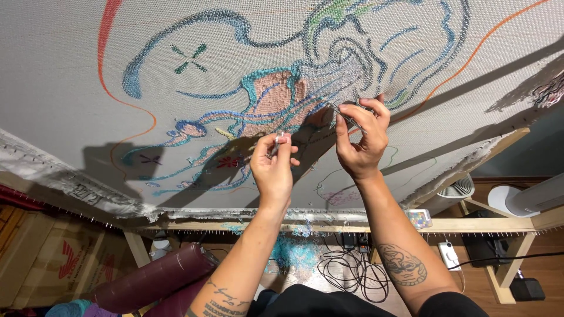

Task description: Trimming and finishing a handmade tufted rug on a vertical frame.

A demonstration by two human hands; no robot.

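Note:
A large white tufting cloth (70, 76) is stretched on a wooden frame (329, 225) in front of me. It carries a partly tufted design in blue, teal and pink yarn (276, 100), with orange outline lines. My left hand (271, 167) pinches a small silver tool near the cloth. Close beside it, my right hand (359, 136) holds a thin metal needle-like tool whose tip points at the pink and blue patch. Fine yarn strands run from the cloth toward both hands.
Rolled dark red fabric (150, 280) lies at the lower left beside cardboard boxes (41, 258). Black cables (349, 267) and blue yarn scraps (294, 251) lie on the wooden floor. A white fan (457, 188) and a white cylinder (537, 196) stand at the right.

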